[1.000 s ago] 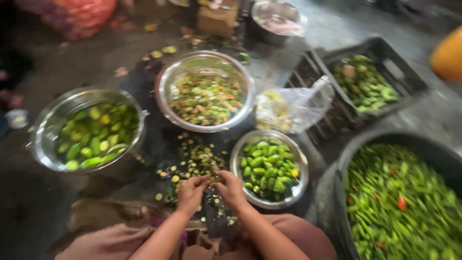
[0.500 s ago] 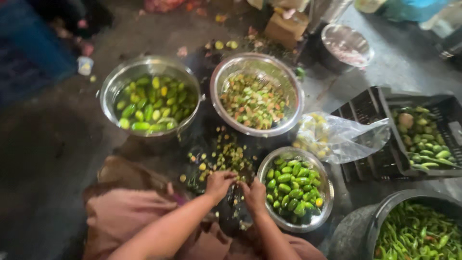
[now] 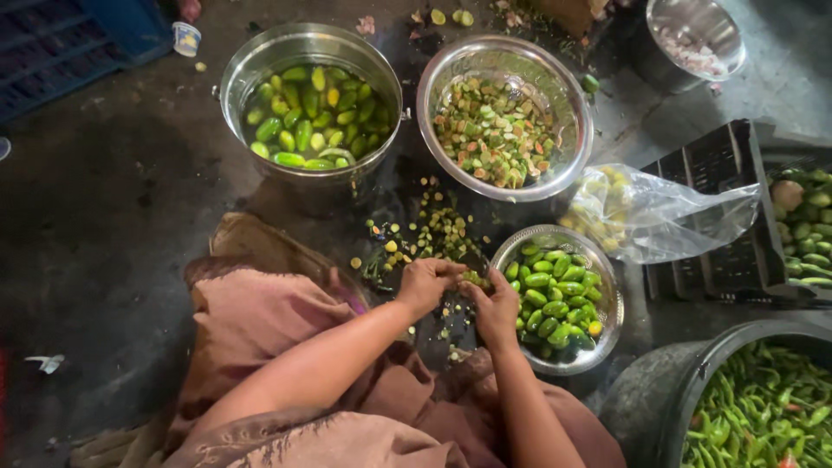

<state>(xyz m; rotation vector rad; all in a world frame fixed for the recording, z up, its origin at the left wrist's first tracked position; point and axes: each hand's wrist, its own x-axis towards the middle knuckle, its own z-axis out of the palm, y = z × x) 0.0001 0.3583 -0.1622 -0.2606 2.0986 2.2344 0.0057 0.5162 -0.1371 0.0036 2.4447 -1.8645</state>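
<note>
While both hands, the left hand [image 3: 426, 284] and right hand [image 3: 497, 303], grasped one small green gourd [image 3: 473, 278] between them, the far pot [image 3: 309, 108] held many finished ones, but the near-right bowl [image 3: 555, 295] was full.

Blue crate [image 3: 61, 39] at top left; small white cup [image 3: 185, 38] beside it; black crate [image 3: 737, 225] at right; dark tub of green chillies [image 3: 763, 407]; clear plastic bag [image 3: 659, 217].
</note>
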